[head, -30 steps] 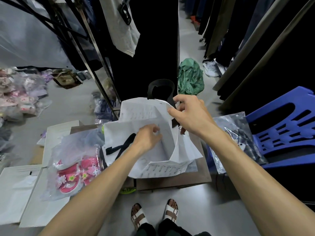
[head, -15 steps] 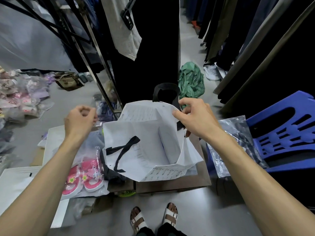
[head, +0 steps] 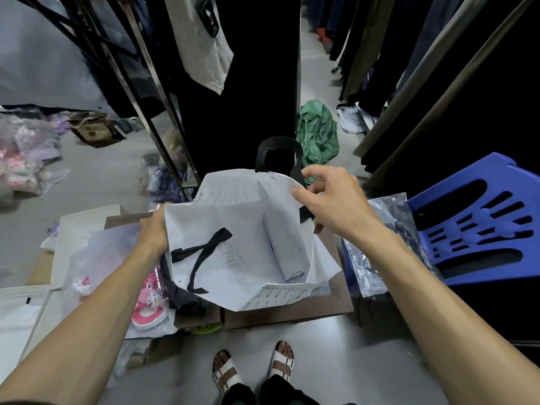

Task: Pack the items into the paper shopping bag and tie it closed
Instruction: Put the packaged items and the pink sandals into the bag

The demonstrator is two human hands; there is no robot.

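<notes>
A white paper shopping bag (head: pixel 233 217) stands open on a brown cardboard box (head: pixel 292 312). A black ribbon (head: pixel 204 252) hangs loose on its near wall, and a black handle (head: pixel 279 147) sticks up at the far rim. My right hand (head: pixel 330 197) pinches the bag's far right rim. My left hand (head: pixel 153 232) grips the left rim, its fingers hidden behind the paper. A narrow white box (head: pixel 283 249) lies inside the bag. Pink sandals in a clear plastic packet (head: pixel 146 296) lie to the left of the bag.
A blue plastic chair (head: pixel 479 217) stands at the right with a clear packet of dark clothing (head: pixel 388 229) leaning against it. Clothes racks hang ahead and right. A green bundle (head: pixel 318 133) lies on the floor behind. Flat white bags (head: pixel 17 311) lie at the left.
My left hand came out of the bag, swung up to the left, and now holds the bag's left rim. My right hand kept its hold on the far rim.
</notes>
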